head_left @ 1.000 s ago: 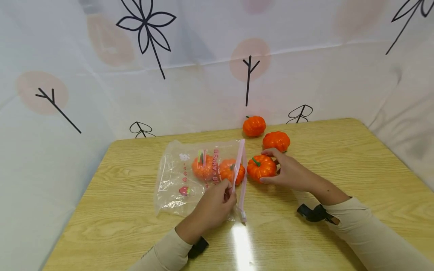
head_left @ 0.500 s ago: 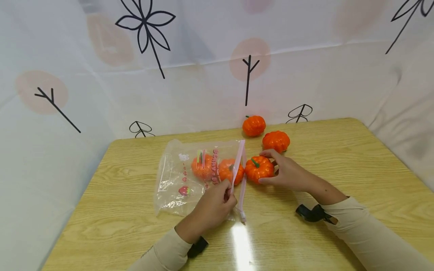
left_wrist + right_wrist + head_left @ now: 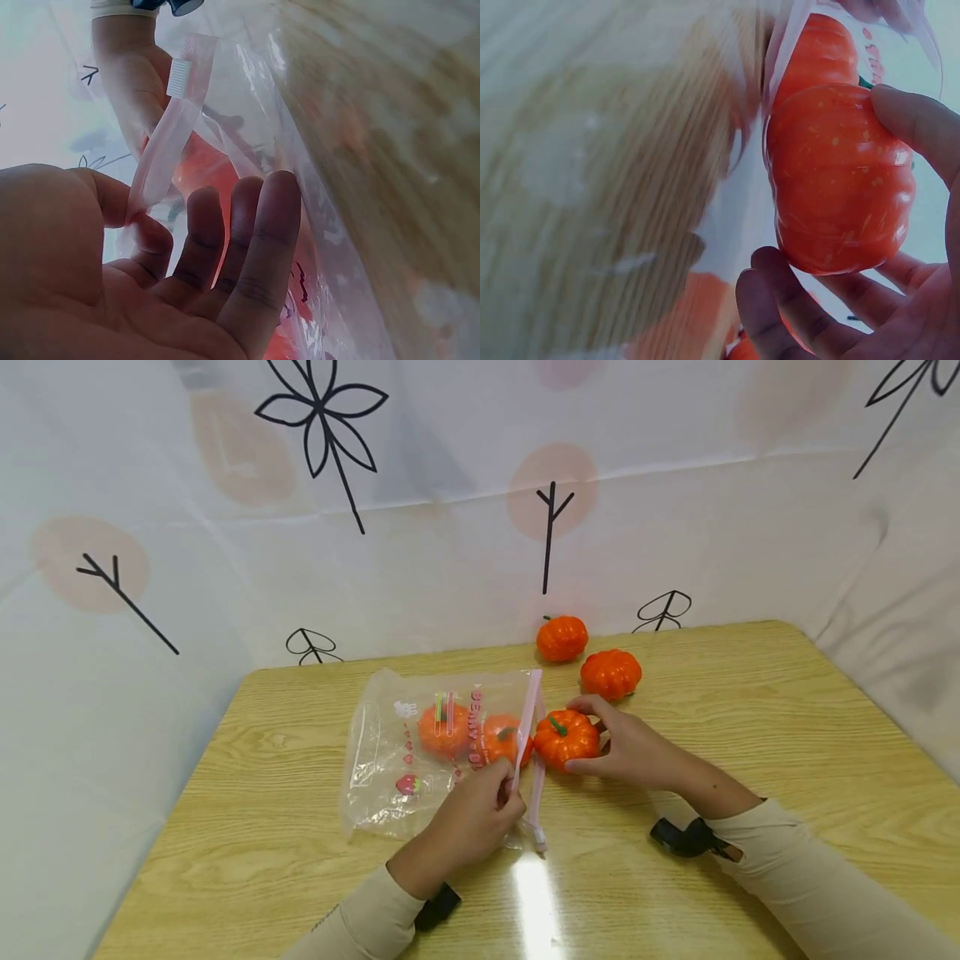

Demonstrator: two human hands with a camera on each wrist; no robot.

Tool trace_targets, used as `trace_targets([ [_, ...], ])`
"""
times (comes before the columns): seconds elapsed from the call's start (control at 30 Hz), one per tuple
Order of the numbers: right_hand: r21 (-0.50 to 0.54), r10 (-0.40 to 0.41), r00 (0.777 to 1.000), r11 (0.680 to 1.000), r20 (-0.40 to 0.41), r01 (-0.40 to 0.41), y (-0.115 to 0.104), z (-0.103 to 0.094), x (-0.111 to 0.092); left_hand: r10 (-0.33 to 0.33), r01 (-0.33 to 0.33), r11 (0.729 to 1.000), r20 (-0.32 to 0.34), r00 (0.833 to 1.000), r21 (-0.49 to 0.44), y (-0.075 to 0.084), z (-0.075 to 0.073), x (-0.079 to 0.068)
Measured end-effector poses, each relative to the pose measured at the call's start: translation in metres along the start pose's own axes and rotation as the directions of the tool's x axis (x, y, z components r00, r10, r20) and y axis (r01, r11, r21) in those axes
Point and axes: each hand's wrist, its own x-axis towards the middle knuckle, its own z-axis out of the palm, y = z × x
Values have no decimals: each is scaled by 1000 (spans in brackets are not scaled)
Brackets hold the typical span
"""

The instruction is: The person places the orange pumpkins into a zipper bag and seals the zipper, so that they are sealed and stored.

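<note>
A: Left hand [image 3: 467, 820]?
B: It is pinching the clear bag [image 3: 377, 797] by its pink rim [image 3: 529, 710]; two pumpkins [image 3: 432, 737] are lying inside.
A: Right hand [image 3: 637, 750]?
B: Fingers and thumb are gripping a third pumpkin [image 3: 567, 745] at the bag's mouth.

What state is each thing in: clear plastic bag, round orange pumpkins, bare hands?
Clear plastic pink-edged bag: lying down, mouth open
White ribbed slider: at the mouth's near end
Deeper bagged pumpkin: inside the bag
Outer bagged pumpkin: inside, by the mouth
Held green-stemmed orange pumpkin: at the mouth, stem upward
Rear loose pumpkin: outside, unheld
Front loose pumpkin: outside, unheld
Left hand: pinching the bag's edge
Right hand: gripping the held pumpkin
</note>
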Motion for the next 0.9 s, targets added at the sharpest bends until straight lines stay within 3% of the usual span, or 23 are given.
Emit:
trace_targets([
  [0.9,29,-9,1000,1000,-13,9,-11,14,-1,5,-6,1000,50,999,5,5,-1,-3],
])
